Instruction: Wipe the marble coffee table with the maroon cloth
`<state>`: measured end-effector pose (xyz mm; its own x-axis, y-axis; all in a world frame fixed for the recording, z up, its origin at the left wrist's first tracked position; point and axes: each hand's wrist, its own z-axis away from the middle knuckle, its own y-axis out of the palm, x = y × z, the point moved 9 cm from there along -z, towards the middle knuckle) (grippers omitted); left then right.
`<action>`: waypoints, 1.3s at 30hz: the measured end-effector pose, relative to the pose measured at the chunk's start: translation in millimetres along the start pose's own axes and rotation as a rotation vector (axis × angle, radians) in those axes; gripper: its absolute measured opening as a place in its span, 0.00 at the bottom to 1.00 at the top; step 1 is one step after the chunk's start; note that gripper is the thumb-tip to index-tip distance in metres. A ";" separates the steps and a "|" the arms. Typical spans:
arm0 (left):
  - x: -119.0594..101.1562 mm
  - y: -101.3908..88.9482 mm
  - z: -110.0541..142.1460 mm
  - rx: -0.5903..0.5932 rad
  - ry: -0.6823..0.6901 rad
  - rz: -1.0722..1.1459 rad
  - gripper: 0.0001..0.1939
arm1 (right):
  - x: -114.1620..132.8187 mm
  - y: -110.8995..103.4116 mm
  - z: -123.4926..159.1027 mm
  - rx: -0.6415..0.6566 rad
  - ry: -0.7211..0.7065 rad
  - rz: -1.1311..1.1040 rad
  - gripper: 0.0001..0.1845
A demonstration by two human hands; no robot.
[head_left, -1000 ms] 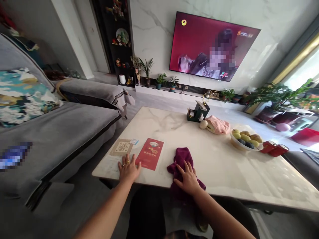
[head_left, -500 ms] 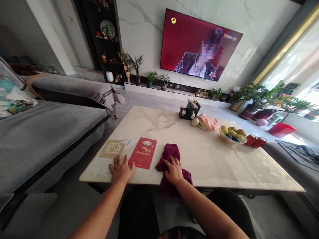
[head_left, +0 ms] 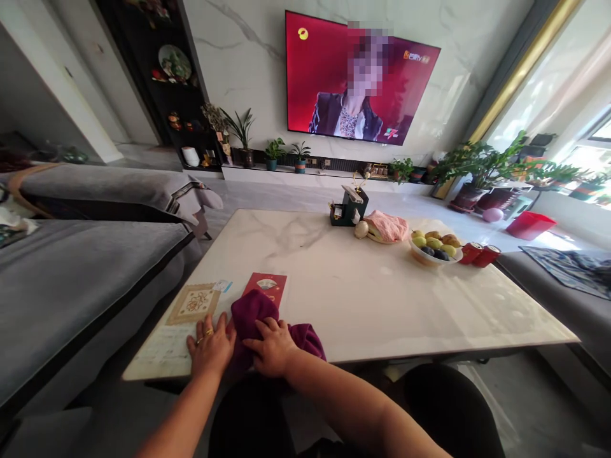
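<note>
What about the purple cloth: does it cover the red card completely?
No, the upper part of the red card shows beyond the purple cloth.

Television [head_left: 329, 83], wall-mounted well beyond both hands: "芒果tv" mark [head_left: 413, 57], upper right of screen. Red card [head_left: 274, 286], just ahead of the left hand [head_left: 210, 348]: lettering mostly covered, illegible. Pale paper [head_left: 162, 346], left of that hand: faint lines, illegible.

On the left hand [head_left: 211, 346] we distinguish two gold-coloured rings [head_left: 209, 331], narrow bands set side by side. The right hand [head_left: 274, 348] is bare, as are both forearms [head_left: 353, 393], which narrow toward the wrists. We note black trousers [head_left: 251, 416] covering both legs, plain and unpatterned as far as we can discern; their weave is too dark to resolve.
</note>
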<state>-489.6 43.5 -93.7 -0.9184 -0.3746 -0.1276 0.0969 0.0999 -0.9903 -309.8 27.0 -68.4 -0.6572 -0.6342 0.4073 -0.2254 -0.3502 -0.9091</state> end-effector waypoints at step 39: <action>0.9 2.3 1.3 0.003 -0.019 0.077 0.35 | -106.3 -23.3 111.6 -0.045 0.160 0.019 0.44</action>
<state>-489.6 42.2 -96.2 -0.9006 -0.3836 -0.2044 0.1681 0.1262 -0.9777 -154.5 25.6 -80.7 -0.7672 -0.5213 0.3738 -0.2410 -0.3057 -0.9211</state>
